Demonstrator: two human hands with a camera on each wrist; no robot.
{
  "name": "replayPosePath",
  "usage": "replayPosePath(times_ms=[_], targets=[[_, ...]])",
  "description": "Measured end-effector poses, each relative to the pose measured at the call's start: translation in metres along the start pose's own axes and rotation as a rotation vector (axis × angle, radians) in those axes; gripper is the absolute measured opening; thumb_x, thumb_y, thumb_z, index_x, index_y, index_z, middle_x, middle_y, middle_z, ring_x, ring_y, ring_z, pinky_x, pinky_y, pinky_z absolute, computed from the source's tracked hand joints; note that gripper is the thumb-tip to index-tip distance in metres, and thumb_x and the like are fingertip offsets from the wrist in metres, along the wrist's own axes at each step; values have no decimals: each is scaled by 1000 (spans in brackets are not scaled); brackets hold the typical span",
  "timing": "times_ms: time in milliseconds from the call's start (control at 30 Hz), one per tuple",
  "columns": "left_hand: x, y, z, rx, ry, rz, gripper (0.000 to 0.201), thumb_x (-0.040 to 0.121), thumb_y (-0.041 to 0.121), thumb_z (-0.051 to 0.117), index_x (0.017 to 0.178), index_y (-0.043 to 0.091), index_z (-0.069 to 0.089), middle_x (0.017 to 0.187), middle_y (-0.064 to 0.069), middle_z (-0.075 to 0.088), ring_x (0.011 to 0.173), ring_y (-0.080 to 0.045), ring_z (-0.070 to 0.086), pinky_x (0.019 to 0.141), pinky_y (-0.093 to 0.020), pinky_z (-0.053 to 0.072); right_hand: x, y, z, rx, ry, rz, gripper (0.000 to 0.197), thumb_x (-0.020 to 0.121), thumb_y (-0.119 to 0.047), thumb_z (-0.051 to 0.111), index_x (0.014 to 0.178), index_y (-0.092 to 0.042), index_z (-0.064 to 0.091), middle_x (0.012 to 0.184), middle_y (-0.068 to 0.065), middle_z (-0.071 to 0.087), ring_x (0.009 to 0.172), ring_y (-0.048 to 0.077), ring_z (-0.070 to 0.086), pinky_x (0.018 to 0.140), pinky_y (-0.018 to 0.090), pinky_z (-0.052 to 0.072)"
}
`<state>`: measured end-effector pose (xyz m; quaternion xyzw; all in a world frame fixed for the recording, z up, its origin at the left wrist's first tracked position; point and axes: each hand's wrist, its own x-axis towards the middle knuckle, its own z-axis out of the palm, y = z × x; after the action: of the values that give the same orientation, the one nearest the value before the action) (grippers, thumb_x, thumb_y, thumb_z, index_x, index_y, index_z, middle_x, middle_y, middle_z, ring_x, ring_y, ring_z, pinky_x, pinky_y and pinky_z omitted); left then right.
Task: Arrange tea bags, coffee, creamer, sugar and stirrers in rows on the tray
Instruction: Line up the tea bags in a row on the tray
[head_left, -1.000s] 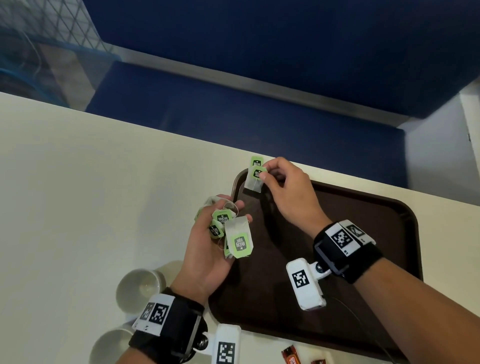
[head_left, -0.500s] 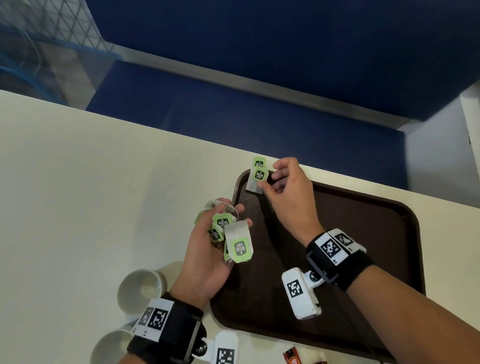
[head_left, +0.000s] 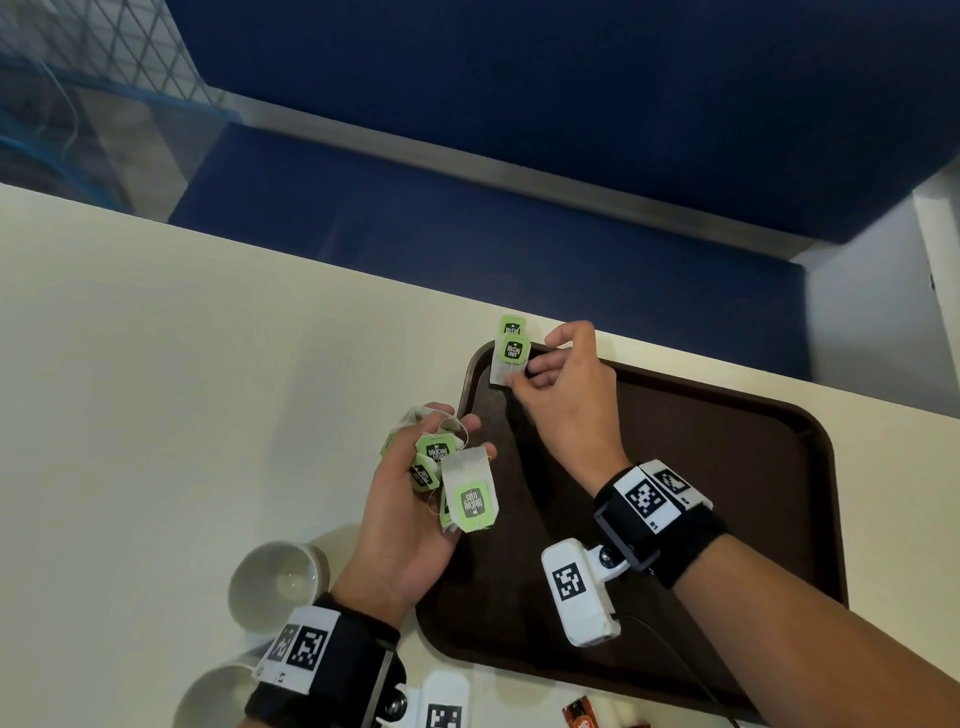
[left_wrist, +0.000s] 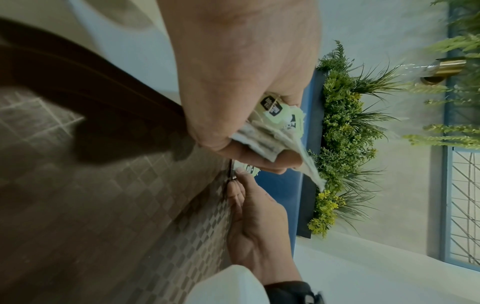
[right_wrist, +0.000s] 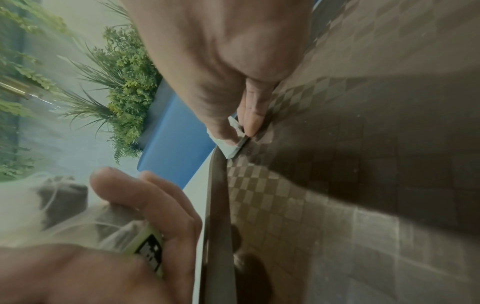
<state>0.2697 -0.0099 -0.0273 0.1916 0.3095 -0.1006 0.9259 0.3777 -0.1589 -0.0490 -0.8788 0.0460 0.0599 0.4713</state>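
Observation:
A dark brown tray (head_left: 737, 447) lies on the cream table. My right hand (head_left: 550, 379) pinches a white tea bag (head_left: 511, 353) with green tags at the tray's far left corner; in the right wrist view the tea bag (right_wrist: 233, 144) touches the tray rim (right_wrist: 218, 205). My left hand (head_left: 426, 483), palm up beside the tray's left edge, grips a bunch of several tea bags (head_left: 470, 496) with green tags and loose strings; the left wrist view shows that bunch of tea bags (left_wrist: 272, 127) curled in the left hand's fingers (left_wrist: 249, 152).
Two white cups (head_left: 278, 577) (head_left: 218, 696) stand on the table near my left wrist. Small red packets (head_left: 582, 714) lie by the tray's near edge. A blue bench seat (head_left: 467, 244) runs beyond the table's far edge.
My right hand has carried its tea bag a little farther toward the tray's far left corner and lowered it. The left hand has barely moved with its bunch.

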Motion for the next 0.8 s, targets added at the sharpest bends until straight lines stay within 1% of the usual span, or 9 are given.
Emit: replayPosePath(times_ms=[100,200,367,433,533,567,633,700,800], targets=[[2,1,-3,1,5,1,12,94,29,66,98,18,68,104,-11,72,78,-29,73,61,-31,63,-1,-1,-1,-5,6,13,50,88,-18,89,118,-21,50,95,-6,70,76,-3,68,64,7,51],[3,0,-4,-7,-4,8,12,97,29,64,99,18,67,104,-11,72,79,-29,73,64,-32,63,-2,-1,-2,7,0,31,49,88,-21,88,119,-21,50,96,-7,71,77,-3,69,65,7,51],[5,0,1,-6,0,33,13,100,26,61,95,17,68,99,-10,72,82,-29,72,74,-34,63,-22,-18,-14,60,13,28,29,96,-36,79,109,-20,58,90,-6,68,78,0,65,69,15,53],[7,0,5,9,-3,49,10,95,27,65,95,18,67,100,-10,74,85,-28,73,75,-34,63,-36,-31,-29,122,-130,135,41,93,-58,74,103,-19,63,85,-1,72,73,7,68,70,26,58],[11,-1,6,36,8,100,10,91,28,66,96,19,64,98,-6,73,83,-22,72,60,-29,60,-57,-50,-51,228,-539,373,63,84,-72,71,104,-13,70,83,4,76,73,21,74,66,34,56],[12,-1,6,39,9,114,10,91,27,66,96,19,64,99,-6,72,83,-21,72,61,-29,61,-63,-54,-55,240,-636,410,61,84,-68,74,104,-11,71,84,4,77,74,22,74,65,32,55],[14,-2,5,54,9,135,10,92,26,66,97,18,63,102,-7,70,86,-23,71,68,-32,62,-72,-57,-58,240,-699,416,46,87,-49,82,105,-8,71,90,7,80,78,23,76,66,30,56],[15,-4,4,83,17,146,7,94,24,66,97,18,63,103,-8,70,88,-23,72,74,-35,62,-76,-57,-59,229,-675,378,28,93,-29,83,106,-7,71,95,10,81,84,23,79,70,31,59],[12,-6,6,64,25,146,9,90,22,70,97,18,65,102,-8,71,91,-21,72,82,-36,60,-73,-57,-61,221,-610,335,13,99,-17,76,107,-8,69,99,8,81,89,20,81,78,35,64]])
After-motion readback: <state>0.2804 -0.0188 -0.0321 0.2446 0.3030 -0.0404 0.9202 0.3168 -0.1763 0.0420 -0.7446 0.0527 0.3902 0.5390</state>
